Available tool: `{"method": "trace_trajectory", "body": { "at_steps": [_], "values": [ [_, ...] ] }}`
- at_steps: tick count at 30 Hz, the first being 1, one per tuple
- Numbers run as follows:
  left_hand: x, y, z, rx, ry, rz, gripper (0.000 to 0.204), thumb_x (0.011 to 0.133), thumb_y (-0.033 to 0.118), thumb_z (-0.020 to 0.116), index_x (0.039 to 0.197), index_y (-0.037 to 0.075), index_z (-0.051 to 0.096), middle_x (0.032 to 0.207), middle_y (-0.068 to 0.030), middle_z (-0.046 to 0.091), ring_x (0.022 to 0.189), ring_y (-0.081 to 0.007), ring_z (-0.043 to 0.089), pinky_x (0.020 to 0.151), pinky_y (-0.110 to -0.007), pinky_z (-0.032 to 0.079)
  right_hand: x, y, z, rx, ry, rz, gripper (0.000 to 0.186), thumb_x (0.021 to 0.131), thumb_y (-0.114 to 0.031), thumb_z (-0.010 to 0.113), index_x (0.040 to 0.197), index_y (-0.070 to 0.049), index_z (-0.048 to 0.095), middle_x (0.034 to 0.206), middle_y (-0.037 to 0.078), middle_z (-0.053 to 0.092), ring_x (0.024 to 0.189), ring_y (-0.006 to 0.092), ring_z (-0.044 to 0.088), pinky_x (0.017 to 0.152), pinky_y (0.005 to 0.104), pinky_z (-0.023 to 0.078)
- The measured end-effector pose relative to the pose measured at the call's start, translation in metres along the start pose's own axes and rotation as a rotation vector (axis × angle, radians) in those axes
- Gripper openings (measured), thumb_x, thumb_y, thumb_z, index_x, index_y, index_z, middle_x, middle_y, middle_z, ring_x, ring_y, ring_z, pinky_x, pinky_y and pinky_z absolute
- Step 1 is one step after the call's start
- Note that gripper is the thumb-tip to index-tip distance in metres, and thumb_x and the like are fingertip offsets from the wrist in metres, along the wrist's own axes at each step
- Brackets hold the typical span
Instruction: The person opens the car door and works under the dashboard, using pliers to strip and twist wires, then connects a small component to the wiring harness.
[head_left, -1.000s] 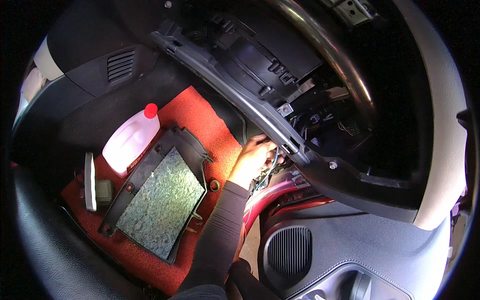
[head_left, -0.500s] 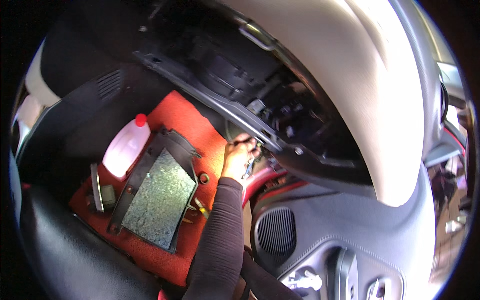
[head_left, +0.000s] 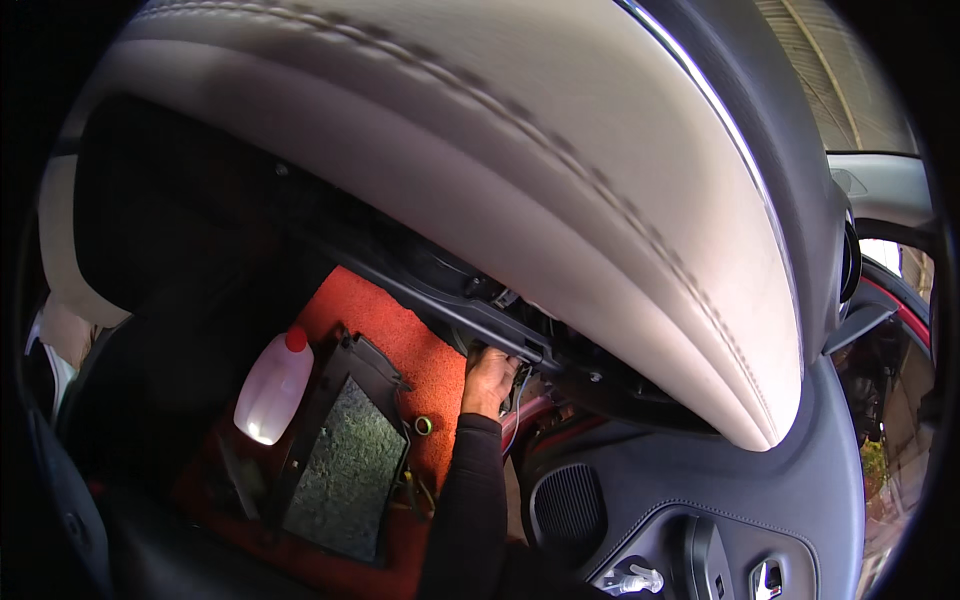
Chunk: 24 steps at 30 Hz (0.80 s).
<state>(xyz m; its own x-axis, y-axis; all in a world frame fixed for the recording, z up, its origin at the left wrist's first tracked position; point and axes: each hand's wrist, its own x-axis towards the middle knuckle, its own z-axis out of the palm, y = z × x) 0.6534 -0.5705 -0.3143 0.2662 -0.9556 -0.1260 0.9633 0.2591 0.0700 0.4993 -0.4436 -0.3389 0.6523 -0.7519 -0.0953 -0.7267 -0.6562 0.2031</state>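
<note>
My left hand (head_left: 489, 382) reaches in under the lower edge of the dashboard, beside the door opening. Its fingers look curled, and their tips are partly hidden at the black dashboard frame (head_left: 455, 318). What they grip, if anything, I cannot make out. A thin pale wire (head_left: 521, 405) hangs just right of the hand. My right hand does not show. On the red floor mat (head_left: 375, 312), left of my forearm, lies a black plastic panel with a grey fibrous pad (head_left: 350, 470). A small greenish ring (head_left: 424, 426) lies between panel and forearm.
A pink-white bottle with a red cap (head_left: 273, 390) stands left of the panel. Overhead, the beige padded dashboard (head_left: 480, 170) overhangs the hand. At right is the grey door panel (head_left: 700, 450) with a round-cornered speaker grille (head_left: 568, 505) and a clear spray bottle (head_left: 632, 578) in its pocket.
My view has shifted, so the dashboard top covers more of the open cavity. My left hand stays near the same frame edge. The right sleeve, visible earlier, is now lost in shadow.
</note>
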Motion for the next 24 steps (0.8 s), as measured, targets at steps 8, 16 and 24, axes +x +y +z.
{"method": "trace_trajectory", "body": {
  "at_steps": [8, 16, 24],
  "values": [
    [0.009, 0.011, -0.006, -0.059, -0.282, -0.086, 0.020, 0.104, 0.015, 0.053, 0.120, 0.010, 0.064, 0.119, -0.0090, 0.069, 0.113, -0.0259, 0.066, 0.105, -0.063, 0.050, -0.038, -0.050, -0.212, 0.322, 0.232, -0.083, 0.022, 0.085, -0.010, 0.064, 0.105, 0.000, 0.066, 0.095, 0.023, 0.069, 0.090, 0.0502, 0.067, 0.085, 0.0517, 0.057],
    [0.021, 0.005, 0.006, -0.391, -0.244, -0.160, 0.015, 0.103, 0.018, 0.055, 0.095, 0.016, 0.068, 0.086, 0.0016, 0.070, 0.082, -0.0116, 0.067, 0.081, -0.033, 0.057, 0.108, -0.037, -0.246, -0.144, 0.303, 0.150, 0.024, 0.083, -0.022, 0.067, 0.100, -0.007, 0.073, 0.102, 0.020, 0.070, 0.095, 0.0410, 0.068, 0.084, 0.0493, 0.058],
    [0.014, 0.019, 0.008, -0.444, -0.368, -0.178, 0.024, 0.104, 0.024, 0.052, 0.090, 0.014, 0.068, 0.085, -0.0003, 0.072, 0.077, -0.0140, 0.069, 0.076, -0.033, 0.057, 0.149, 0.044, -0.230, -0.584, 0.323, -0.421, 0.025, 0.094, -0.027, 0.060, 0.100, -0.007, 0.074, 0.102, 0.018, 0.072, 0.091, 0.0353, 0.072, 0.080, 0.0471, 0.058]
  ]
}}
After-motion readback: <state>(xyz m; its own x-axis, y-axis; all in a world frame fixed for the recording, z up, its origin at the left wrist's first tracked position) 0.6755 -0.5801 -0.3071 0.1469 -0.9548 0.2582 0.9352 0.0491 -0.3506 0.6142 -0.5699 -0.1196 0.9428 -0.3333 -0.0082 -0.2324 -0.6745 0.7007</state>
